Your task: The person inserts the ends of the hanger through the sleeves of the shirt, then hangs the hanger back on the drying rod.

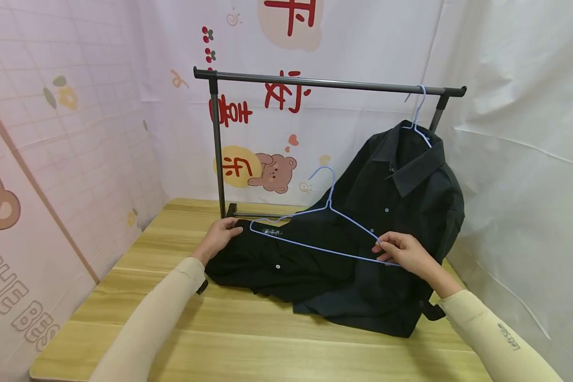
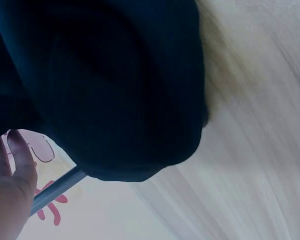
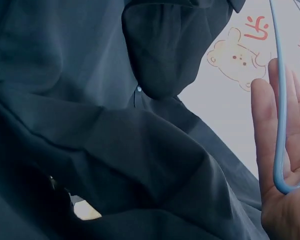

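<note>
My right hand (image 1: 403, 252) holds one end of a light blue wire hanger (image 1: 329, 203), whose hook points up. In the right wrist view the bend of the hanger (image 3: 281, 125) crosses the palm, with the fingers behind it. At the left, my left hand (image 1: 222, 239) pinches the upper edge of a black garment (image 1: 272, 276) with a label and a pale button. The hanger's far end overlaps the garment near that label. Dark cloth (image 2: 115, 100) fills much of the left wrist view, hiding part of that hand's grip.
A black collared shirt (image 1: 387, 185) hangs on another blue hanger (image 1: 416, 114) at the right end of a dark metal rack (image 1: 315, 82). The rack stands on a wooden table (image 1: 248, 339). A printed curtain (image 1: 172, 148) lines the back and left.
</note>
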